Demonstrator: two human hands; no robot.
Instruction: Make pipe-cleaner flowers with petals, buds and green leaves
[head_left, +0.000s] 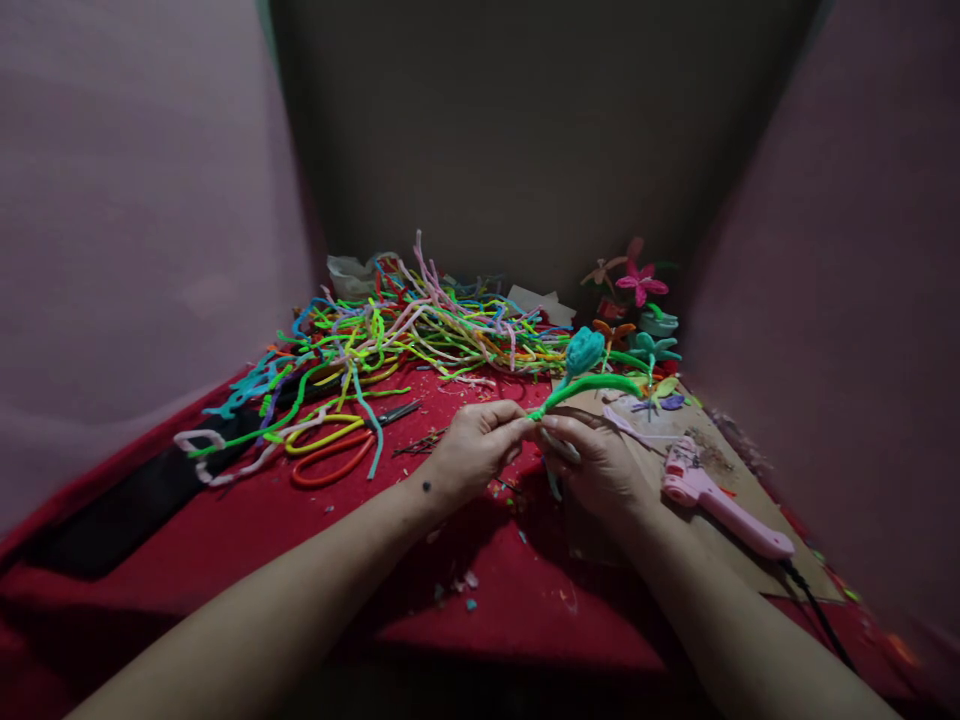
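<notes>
Both hands meet over the middle of the red cloth, pinching a pipe cleaner flower between them. Its head is a teal tulip-like bud, and a long green pipe cleaner leaf arches from the stem toward the right. My left hand is closed, thumb and forefinger gripping the green part near the base of the leaf. Just beside it, my right hand is closed on the lower stem, with a pale end showing under its fingers. The fingers hide the point where leaf and stem meet.
Behind the hands lies a heap of coloured pipe cleaners. Scissors with red and yellow handles are at left, near a black flat object. A pink glue gun rests on cardboard; finished flowers stand behind it.
</notes>
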